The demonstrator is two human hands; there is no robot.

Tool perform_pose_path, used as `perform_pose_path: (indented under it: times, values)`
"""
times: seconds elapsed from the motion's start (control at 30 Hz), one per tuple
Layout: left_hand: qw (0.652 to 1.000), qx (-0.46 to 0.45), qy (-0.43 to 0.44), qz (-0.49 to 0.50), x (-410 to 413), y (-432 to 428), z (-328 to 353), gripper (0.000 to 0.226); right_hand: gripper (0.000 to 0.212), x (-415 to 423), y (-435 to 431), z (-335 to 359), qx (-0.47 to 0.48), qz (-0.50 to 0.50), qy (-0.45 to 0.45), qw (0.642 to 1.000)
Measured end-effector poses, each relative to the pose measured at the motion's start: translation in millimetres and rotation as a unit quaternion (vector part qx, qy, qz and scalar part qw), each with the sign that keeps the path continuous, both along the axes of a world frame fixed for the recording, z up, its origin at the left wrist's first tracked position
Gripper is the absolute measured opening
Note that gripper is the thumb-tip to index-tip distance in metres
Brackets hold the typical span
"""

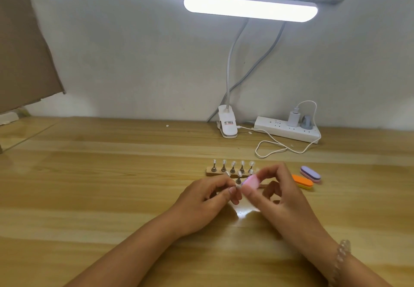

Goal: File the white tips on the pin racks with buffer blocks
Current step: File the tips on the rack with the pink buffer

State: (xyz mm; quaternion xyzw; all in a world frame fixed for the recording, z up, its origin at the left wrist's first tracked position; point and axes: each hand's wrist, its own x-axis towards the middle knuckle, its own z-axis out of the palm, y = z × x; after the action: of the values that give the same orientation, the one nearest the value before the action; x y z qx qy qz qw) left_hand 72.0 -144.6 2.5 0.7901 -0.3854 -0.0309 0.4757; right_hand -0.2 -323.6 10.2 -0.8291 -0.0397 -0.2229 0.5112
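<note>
Above the pale wooden bench, the left hand is pinching a small metal pin with a white tip. The right hand is gripping a pink oval buffer block against it, just in front of the long wooden pin rack.

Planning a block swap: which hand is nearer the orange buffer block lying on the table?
Right. The right hand is just left of the orange buffer block, close beside it; the left hand lies farther left, beyond the right hand.
</note>
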Motion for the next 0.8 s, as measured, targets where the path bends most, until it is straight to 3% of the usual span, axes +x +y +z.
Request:
perform_pose_path:
  times: [0.1,0.23,0.33,0.5,0.67,0.8]
  values:
    - [1.000,0.014,-0.005,-0.001,-2,-1,2,0.021,0.041,2,5,-2,-0.111,0.008,-0.013,0.994]
    - [1.000,0.024,-0.008,-0.007,-3,-1,3,0.021,0.042,2,3,2,-0.128,-0.039,-0.033,0.990]
    - [1.000,0.020,-0.002,-0.006,-3,-1,3,0.017,0.044,-3,8,-2,-0.184,0.008,-0.052,0.981]
    - [1.000,0.008,0.001,-0.002,-2,-2,5,0.019,0.043,6,-2,2,-0.079,-0.035,0.000,0.996]
    - [1.000,0.010,-0.003,-0.012,-2,-1,3,0.018,0.043,-4,9,-2,-0.137,0.022,-0.022,0.990]
    - [1.000,0.010,-0.003,-0.003,-2,-1,4,0.021,0.045,6,1,3,-0.058,-0.012,0.014,0.998]
